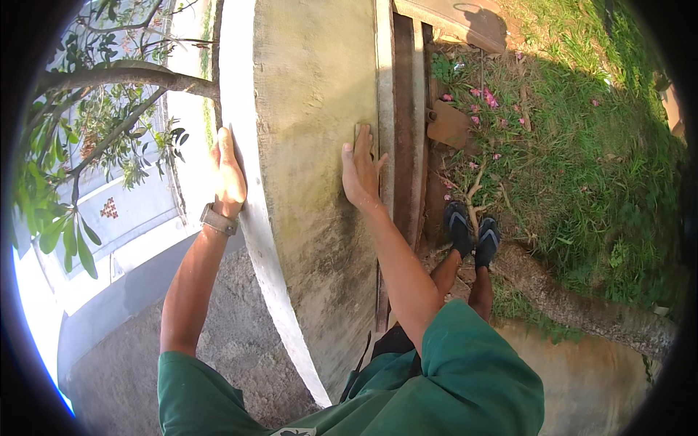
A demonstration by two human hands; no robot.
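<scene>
A thick wall with a stained, yellowish concrete face [313, 131] runs away from me between my arms. Along its left side goes a white painted edge [240, 94]. My left hand [230, 178] lies against that edge, fingers stretched forward, with a watch on a wide band [219, 219] at the wrist. Near the wall's right border, my right hand [362, 168] rests flat on the surface, its fingers straight and slightly spread. Neither hand holds anything. The palms are mostly hidden from view.
Long narrow ledges [407, 109] run along the wall's right side. My shoes [471, 232] stand beside a thick tree trunk [582, 301], on ground with grass [582, 167] and pink petals [489, 98]. A leafy branch [131, 76] reaches in at left.
</scene>
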